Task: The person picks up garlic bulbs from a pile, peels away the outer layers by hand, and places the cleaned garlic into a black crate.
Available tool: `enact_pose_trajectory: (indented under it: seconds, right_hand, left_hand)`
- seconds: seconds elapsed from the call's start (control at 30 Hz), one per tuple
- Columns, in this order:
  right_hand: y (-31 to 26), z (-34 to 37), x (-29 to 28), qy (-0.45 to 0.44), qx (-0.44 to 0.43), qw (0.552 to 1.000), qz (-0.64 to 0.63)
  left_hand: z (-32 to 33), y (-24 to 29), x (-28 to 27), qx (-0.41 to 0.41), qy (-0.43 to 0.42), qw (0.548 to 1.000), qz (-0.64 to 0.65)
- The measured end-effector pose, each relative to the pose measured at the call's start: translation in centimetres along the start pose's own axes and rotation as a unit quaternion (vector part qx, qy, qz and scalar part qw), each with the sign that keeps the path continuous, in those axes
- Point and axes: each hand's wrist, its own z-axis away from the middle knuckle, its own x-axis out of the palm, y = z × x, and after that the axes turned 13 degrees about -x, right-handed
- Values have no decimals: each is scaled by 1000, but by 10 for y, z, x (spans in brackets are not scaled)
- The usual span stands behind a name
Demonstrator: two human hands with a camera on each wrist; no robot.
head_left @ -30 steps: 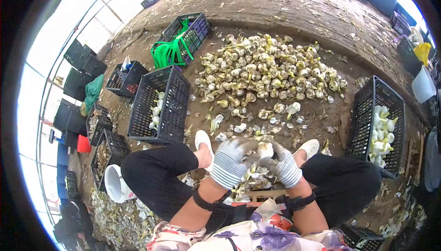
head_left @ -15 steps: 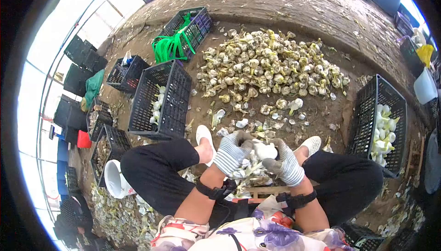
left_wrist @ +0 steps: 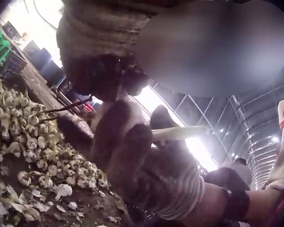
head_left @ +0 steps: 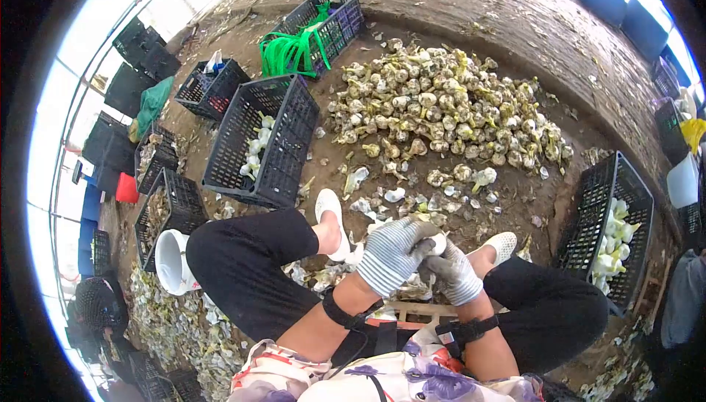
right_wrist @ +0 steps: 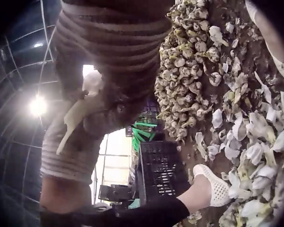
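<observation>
Both hands wear striped gloves with dirty grey fingers and meet in front of the lap. A white garlic bulb [head_left: 437, 244] is between them, partly covered by the fingers. The left hand [head_left: 395, 252] curls its fingers on the bulb's left side; the right hand [head_left: 453, 272] grips it from the right. In the right wrist view a pale stem [right_wrist: 73, 120] sticks out from the hands, and in the left wrist view the stem [left_wrist: 179, 133] points to the right. A heap of unpeeled garlic [head_left: 441, 108] lies on the ground ahead.
Black crates hold white bulbs at the left [head_left: 293, 137] and right [head_left: 572, 244]. A crate with green straps [head_left: 354, 27] stands farther back. Loose skins [head_left: 356, 180] litter the ground around the white shoes. A white bucket [head_left: 170, 261] stands beside the left knee.
The hands have come closer together round the bulb, which now shows less between the fingers. The head view has shifted and tilted slightly.
</observation>
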Motion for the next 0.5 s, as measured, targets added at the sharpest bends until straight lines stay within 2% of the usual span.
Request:
enact_pose_trajectory:
  seconds: [0.07,0.1,0.13,0.2,0.23,0.27,0.3,0.33,0.37,0.4,0.43,0.5]
  right_hand:
    - [-8,3,-3,-3,59,998,37]
    - [-14,5,-1,-6,91,994,55]
    - [-19,6,3,1,102,993,67]
    - [-7,6,10,20,48,999,3]
    - [-4,6,12,28,19,999,-29]
    - [-10,5,4,-20,50,999,-2]
    - [-10,5,4,-3,68,997,-38]
    - [-9,4,3,16,83,994,-72]
    - [-8,6,3,37,100,989,-107]
    - [-23,5,20,69,56,990,-107]
    - [-23,6,17,57,63,991,-107]
    - [-21,3,7,24,76,991,-104]
  left_hand:
    - [-6,-10,5,5,-5,998,55]
    - [-8,-18,6,-82,-38,967,238]
    - [-14,-30,2,-97,-35,950,294]
    - [-28,-42,-18,-108,-19,909,402]
    - [-33,-59,-24,-113,47,915,385]
    - [-32,-69,-33,-161,10,937,310]
    - [-32,-78,-41,-207,-30,950,231]
    - [-32,-127,-35,-135,-69,984,99]
    - [-26,-114,-35,-158,-82,984,29]
    - [-20,-101,-34,-177,-98,978,-43]
    - [-14,-89,-34,-192,-117,968,-114]
    - [-11,-48,-31,-220,-53,919,-324]
